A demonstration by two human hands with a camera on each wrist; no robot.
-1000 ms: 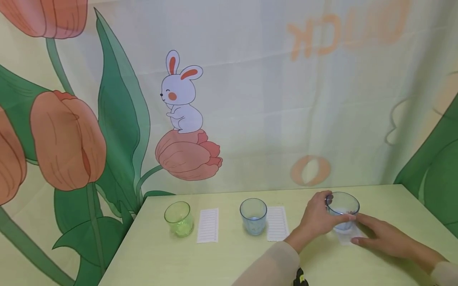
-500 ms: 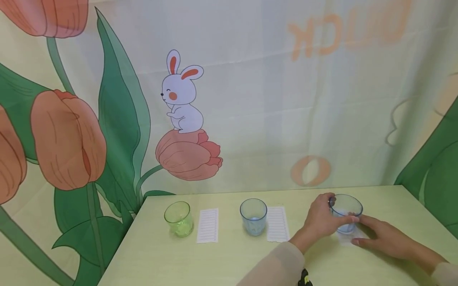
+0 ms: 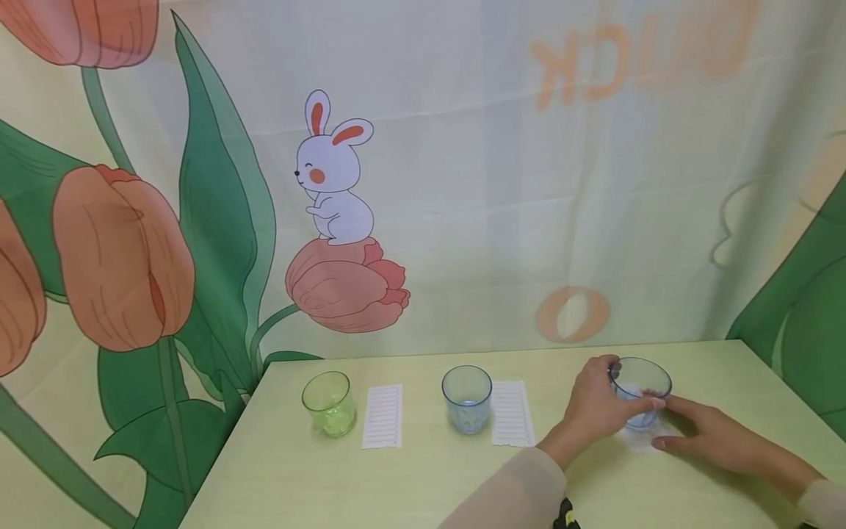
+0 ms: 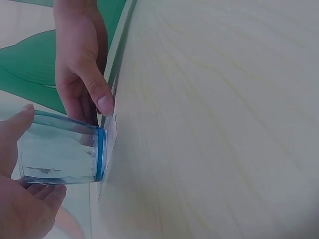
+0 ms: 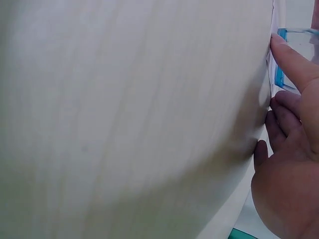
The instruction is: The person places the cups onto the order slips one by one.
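Observation:
At the right of the table, my left hand [image 3: 595, 400] grips a clear blue glass cup [image 4: 60, 149] near its rim, with the thumb on the near side. The cup's base is on or just above a small slip of white paper [image 3: 641, 438]; whether it touches is hard to tell. My right hand [image 3: 717, 441] lies low beside the cup, thumb and fingers apart. Its thumb tip touches down at the slip's edge in the left wrist view, and its other fingertips reach behind the cup, partly hidden.
A second blue cup [image 3: 467, 400] stands mid-table beside a lined paper slip [image 3: 512, 414]. Further left, a green cup [image 3: 328, 404] stands by another lined slip [image 3: 382, 416]. A printed curtain [image 3: 463, 184] hangs behind the table's [image 3: 370, 485] back edge.
My left hand has shifted the cup slightly to the right, mostly in the first half second. My right hand has stayed nearly still beside it.

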